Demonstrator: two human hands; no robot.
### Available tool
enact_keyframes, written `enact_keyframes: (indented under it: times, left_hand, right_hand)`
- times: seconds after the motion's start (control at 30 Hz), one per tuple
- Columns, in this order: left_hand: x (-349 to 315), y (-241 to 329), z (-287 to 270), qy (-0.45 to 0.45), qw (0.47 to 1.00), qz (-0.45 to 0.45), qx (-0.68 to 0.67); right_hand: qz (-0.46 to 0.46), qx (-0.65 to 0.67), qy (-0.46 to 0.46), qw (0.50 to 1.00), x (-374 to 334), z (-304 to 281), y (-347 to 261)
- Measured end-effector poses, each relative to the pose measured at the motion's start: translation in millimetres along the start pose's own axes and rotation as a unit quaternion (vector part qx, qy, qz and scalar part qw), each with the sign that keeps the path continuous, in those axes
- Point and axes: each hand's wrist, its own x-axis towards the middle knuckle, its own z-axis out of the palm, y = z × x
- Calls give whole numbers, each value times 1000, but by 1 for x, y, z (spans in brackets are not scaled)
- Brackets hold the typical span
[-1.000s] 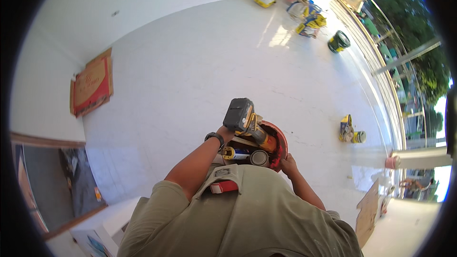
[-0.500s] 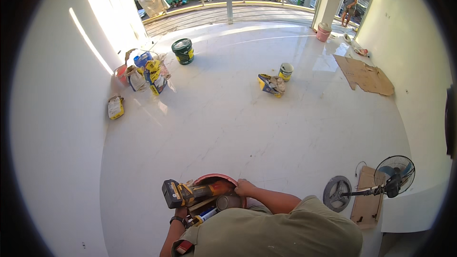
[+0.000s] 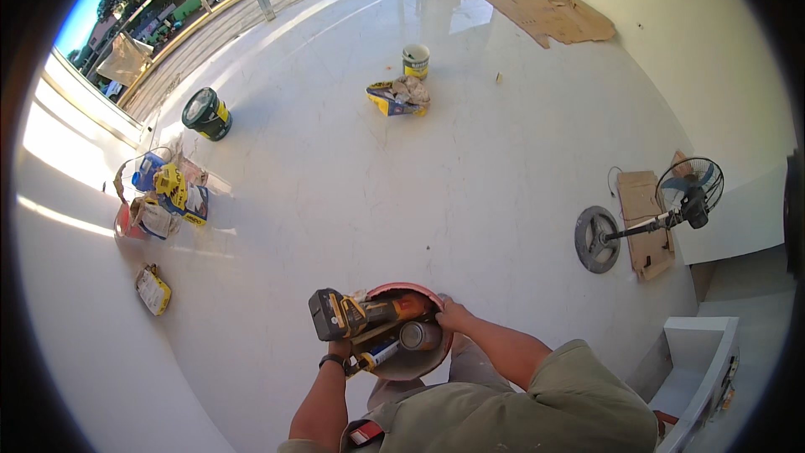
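Observation:
A round reddish tub is in front of my body, loaded with tools. My right hand is closed around its right rim. At its left side is my left hand, partly covered by a black and yellow cordless power tool; its fingers are largely hidden, but it appears to grip the tub. The power tool lies across the top of the tub, its battery jutting past the left rim. Beneath it are a metal can, a blue and white cartridge and a light-coloured strip.
On the right, a fan lies by flattened cardboard, near a white cabinet-like frame. Bags and a dark green bucket are at left. Ahead are a torn bag, a small pail and a cardboard sheet.
My view has swung to the right and tilted, so the room's items sit further left or higher. The white frame has come into view. Both hands remain at the tub.

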Motion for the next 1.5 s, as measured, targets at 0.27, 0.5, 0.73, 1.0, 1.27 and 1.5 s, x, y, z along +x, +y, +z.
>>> enact_keyframes:
  times: [0.27,0.5,0.73,1.0,1.27,1.5]
  left_hand:
    - [189,-68,44,-94,977,79,176]
    - [220,-95,63,-103,988,-45,104]
    - [202,-97,55,-136,976,94,145]
    - [208,-113,55,-100,990,-93,46]
    - [176,-76,4,-175,642,232,709]
    - [27,-46,-94,-60,773,244,583]
  right_hand:
    - [209,136,43,968,47,68,69]
    - [254,256,61,931,73,137,113]
    - [239,291,68,924,89,179,132]
    - [229,279,95,928,84,179,124]
    - [140,234,94,958,33,177,131]
    - [183,279,110,936,-119,169,185]
